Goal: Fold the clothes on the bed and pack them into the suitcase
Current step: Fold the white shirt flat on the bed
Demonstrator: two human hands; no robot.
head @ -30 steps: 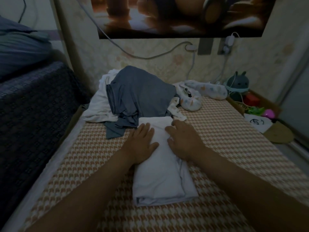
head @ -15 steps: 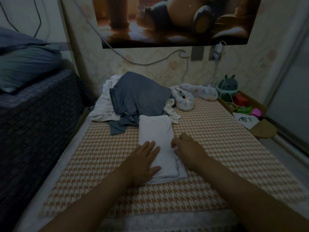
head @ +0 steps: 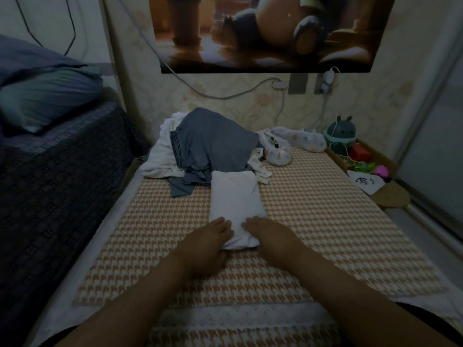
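Smooth matt white cloth (head: 235, 199) on woven houndstooth bed cover (head: 313, 221) — grey jersey garment (head: 213, 146), soft, creased.

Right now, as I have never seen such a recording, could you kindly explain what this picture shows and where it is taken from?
There is no machine: a person wears a camera on the head, looking down at two bare arms. The left hand and right hand rest on the near end of a folded white garment on the bed; whether they grip it I cannot tell. Behind it lies a pile of unfolded clothes, a grey garment on top.
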